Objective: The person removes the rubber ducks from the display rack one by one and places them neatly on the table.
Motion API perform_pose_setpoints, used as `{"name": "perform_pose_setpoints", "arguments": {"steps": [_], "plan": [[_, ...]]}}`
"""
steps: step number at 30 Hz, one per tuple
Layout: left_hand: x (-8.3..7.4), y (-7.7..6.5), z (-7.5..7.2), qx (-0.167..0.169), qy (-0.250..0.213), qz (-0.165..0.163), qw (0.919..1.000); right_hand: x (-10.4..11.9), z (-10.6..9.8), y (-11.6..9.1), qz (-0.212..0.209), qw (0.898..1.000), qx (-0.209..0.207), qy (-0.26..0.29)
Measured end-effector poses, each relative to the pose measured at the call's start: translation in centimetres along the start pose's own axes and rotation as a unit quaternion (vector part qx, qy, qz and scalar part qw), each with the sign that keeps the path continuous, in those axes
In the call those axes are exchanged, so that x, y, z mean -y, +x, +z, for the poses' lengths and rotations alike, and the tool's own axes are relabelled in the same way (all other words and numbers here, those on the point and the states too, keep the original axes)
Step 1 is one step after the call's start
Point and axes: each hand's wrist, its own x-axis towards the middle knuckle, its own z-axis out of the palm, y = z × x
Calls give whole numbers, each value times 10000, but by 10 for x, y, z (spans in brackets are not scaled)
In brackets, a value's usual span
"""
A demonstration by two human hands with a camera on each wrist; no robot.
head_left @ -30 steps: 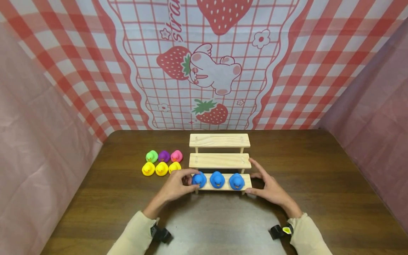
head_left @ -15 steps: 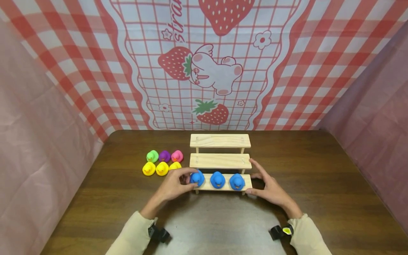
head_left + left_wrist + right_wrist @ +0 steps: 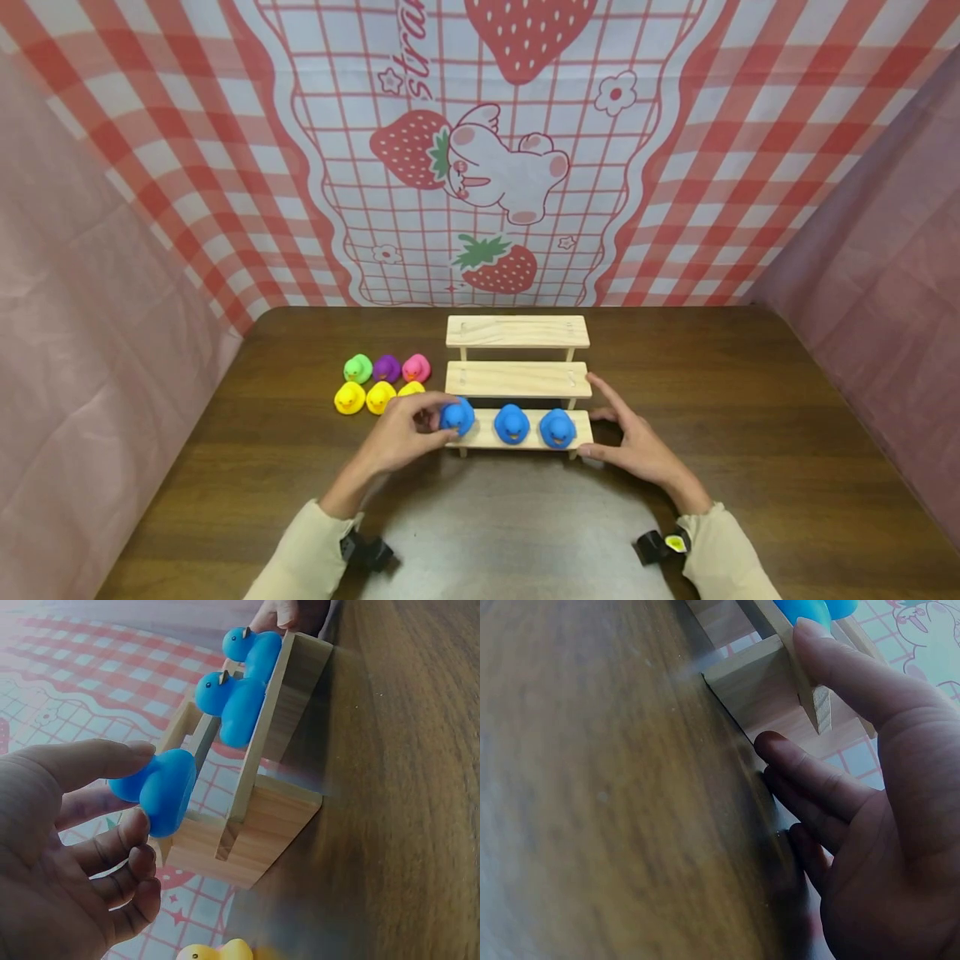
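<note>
My left hand pinches a blue rubber duck between thumb and fingers at the left end of the lowest step. In the left wrist view that duck hangs apart from the board, its underside showing. Two more blue ducks, one in the middle and one at the right, sit on the lowest step of the three-step wooden display stand. At the stand's right end my right hand rests its thumb on the lowest board's edge, the other fingers extended along the side.
Left of the stand, small ducks stand in two rows on the brown table: green, purple and pink behind, yellow ones in front. My left hand partly covers one yellow duck. A strawberry-print cloth hangs behind.
My left hand has shifted a little left with the blue duck, which now sits farther from the middle duck. The right hand has stayed at the stand's right end.
</note>
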Motion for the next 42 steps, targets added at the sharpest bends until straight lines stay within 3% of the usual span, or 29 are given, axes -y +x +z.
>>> {"name": "perform_pose_setpoints", "arguments": {"steps": [20,34,42], "plan": [[12,-12,-28,-457,221,158,9986,-1,0,-1,-38,10000,-37,-9],[28,-26,-41,-649,389,-265,9968,0,0,1,-89,10000,-37,7],[36,-32,-42,-596,407,-472,9963,0,0,1,-91,9999,-66,51]]}}
